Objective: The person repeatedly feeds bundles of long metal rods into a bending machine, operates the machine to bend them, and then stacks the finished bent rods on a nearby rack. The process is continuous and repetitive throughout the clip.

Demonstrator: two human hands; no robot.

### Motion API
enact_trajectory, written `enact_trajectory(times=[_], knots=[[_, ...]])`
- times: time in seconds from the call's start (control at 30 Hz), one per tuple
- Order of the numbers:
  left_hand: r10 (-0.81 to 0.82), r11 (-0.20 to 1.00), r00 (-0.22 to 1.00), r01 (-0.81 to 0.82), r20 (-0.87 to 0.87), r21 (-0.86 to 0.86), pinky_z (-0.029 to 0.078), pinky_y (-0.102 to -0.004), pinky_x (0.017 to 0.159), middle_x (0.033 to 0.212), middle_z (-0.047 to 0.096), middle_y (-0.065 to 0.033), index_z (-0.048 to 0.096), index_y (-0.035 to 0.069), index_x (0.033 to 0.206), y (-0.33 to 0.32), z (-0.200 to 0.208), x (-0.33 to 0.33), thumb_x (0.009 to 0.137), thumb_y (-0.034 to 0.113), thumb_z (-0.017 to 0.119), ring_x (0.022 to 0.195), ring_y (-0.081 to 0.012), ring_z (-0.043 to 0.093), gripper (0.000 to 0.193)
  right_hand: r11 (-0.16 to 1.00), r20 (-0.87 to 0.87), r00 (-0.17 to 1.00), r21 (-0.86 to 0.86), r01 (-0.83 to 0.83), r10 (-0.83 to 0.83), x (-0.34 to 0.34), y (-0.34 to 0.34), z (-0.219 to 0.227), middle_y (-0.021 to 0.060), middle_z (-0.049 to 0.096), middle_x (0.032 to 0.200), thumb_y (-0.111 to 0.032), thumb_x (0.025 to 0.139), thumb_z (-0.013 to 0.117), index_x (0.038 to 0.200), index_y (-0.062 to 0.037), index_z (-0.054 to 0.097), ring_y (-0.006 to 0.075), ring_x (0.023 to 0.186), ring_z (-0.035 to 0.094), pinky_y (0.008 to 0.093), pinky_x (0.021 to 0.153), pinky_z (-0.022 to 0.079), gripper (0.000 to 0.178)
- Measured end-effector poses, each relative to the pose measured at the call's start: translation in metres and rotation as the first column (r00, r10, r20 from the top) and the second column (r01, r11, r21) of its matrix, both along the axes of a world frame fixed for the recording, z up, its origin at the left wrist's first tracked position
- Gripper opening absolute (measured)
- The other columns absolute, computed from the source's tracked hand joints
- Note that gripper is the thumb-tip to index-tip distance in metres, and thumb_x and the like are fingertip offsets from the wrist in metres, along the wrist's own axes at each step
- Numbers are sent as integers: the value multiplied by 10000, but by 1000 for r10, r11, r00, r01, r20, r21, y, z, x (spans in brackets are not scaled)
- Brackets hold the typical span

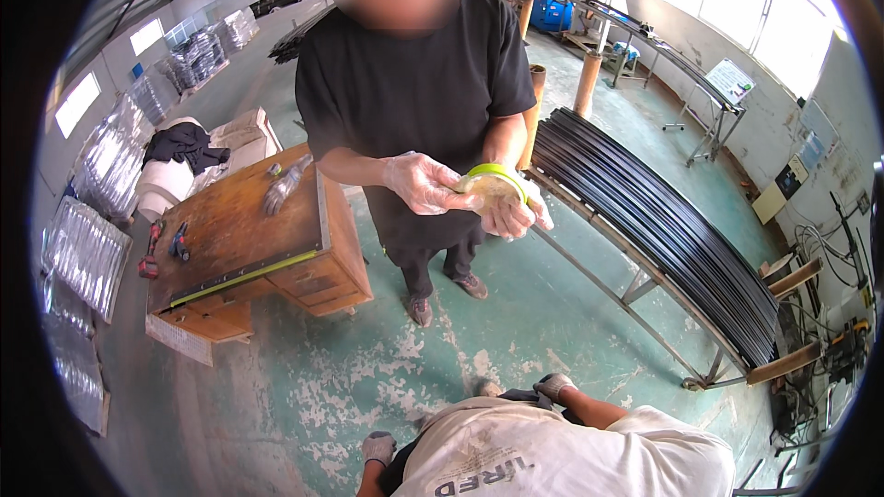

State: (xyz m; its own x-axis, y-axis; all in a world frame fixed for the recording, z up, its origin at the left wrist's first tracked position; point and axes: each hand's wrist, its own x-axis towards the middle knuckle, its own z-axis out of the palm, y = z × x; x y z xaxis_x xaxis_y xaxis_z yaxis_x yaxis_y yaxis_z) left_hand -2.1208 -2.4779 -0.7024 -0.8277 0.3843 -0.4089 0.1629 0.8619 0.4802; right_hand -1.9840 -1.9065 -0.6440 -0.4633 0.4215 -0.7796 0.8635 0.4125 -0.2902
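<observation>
My left hand is in a grey work glove, low beside my white shirt, with its fingers curled and nothing visible in it. My right hand, also gloved, is bent in front of my waist against something dark; whether it grips this is hidden. Facing me stands a person in a black shirt. That person wears clear plastic gloves and holds a roll of tape with a yellow-green rim in both hands at waist height.
A worn wooden desk stands on the left with small tools and a glove on it. A low metal rack of long black curved strips runs along the right. Wrapped shiny bundles line the left wall. The green floor is scuffed.
</observation>
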Motion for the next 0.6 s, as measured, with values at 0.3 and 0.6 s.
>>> enact_trajectory(times=[0.3,0.6], knots=[[8,1000,1000,-8,26,-2,614,-409,742,830,808,-157,830,71,835,4,11,2,863,200,703,780,-291,801,183,1000,-14,1000,18,-8,8,0,1,-6,162,819,1282,-471,930,718,1216,-105,862,331,1208,779,436,1052,591,487],[-204,944,978,187,-36,-271,619,-454,867,971,826,-140,846,108,863,15,31,1,887,261,721,958,-351,800,199,999,-23,999,37,-36,37,0,4,-9,169,823,1264,-474,916,735,1211,-112,864,338,1183,788,439,1035,598,485]])
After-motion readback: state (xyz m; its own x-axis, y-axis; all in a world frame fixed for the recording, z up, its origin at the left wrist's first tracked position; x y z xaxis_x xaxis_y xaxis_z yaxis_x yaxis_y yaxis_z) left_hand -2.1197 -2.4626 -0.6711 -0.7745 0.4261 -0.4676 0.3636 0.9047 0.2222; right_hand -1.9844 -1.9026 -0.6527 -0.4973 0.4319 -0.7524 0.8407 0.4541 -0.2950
